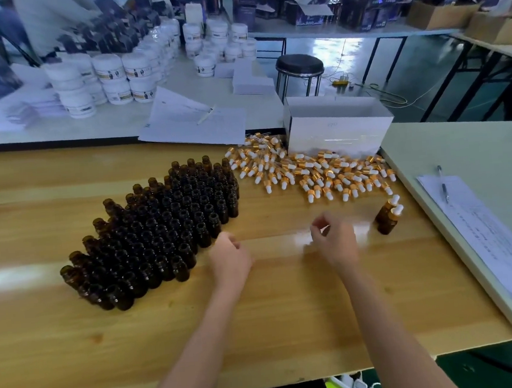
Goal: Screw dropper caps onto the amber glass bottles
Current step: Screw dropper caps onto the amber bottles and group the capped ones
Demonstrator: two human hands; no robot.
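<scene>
Open amber bottles (165, 225) stand upright in a packed block on the wooden table (76, 345), the block's near corner just beside the left hand (229, 257). Dropper caps (311, 174) lie scattered on their sides beyond the right hand (335, 242), which is nearer to them. Both hands are loosely curled and seem empty.

This is a small packing workshop. A long wooden surface (258, 316) carries a dense block of open amber bottles (159, 226) and a loose heap of dropper caps (314, 171) beside a white box (335, 126). Behind it, labelled white jars (107, 77) stand in stacks. Dark printed cartons (365, 1) and cardboard boxes (439, 14) crowd the far benches. Printed sheets (491, 236) with a pen (443, 183) lie to the right, and a round stool (299, 66) stands in the aisle.
</scene>
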